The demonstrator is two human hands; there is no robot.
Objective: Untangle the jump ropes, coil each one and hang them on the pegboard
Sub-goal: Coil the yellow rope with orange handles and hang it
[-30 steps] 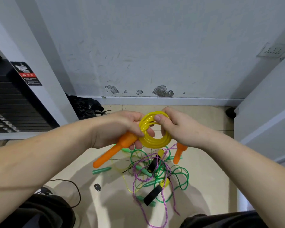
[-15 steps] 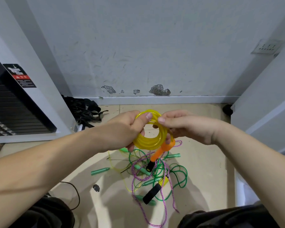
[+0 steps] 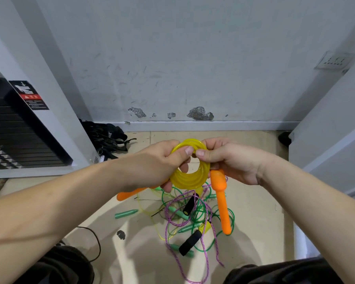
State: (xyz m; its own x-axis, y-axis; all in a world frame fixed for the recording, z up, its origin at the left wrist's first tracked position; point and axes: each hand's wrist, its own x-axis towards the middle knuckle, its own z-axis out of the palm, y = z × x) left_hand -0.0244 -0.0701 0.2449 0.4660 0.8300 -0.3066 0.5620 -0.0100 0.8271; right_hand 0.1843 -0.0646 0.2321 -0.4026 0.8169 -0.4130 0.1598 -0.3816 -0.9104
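Coil of yellow rope [image 3: 190, 179] is gripped by left hand [image 3: 158, 167] and right hand [image 3: 234, 162], thumbs pinching its far edge, above the floor tangle [image 3: 189, 220]. 1 orange handle [image 3: 221, 199], slanted under the coil 0.5 s ago, now hangs straight at right: coiling judged nearly done. No container is seen.

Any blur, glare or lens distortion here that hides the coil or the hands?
Head view: wide-angle distortion bends the straight edges beside the wall outward. Head view: light is soft and even, with faint arm shadows on the floor and no glare. Head view: the yellow coil, left hand, right hand and orange handle read sharp enough.
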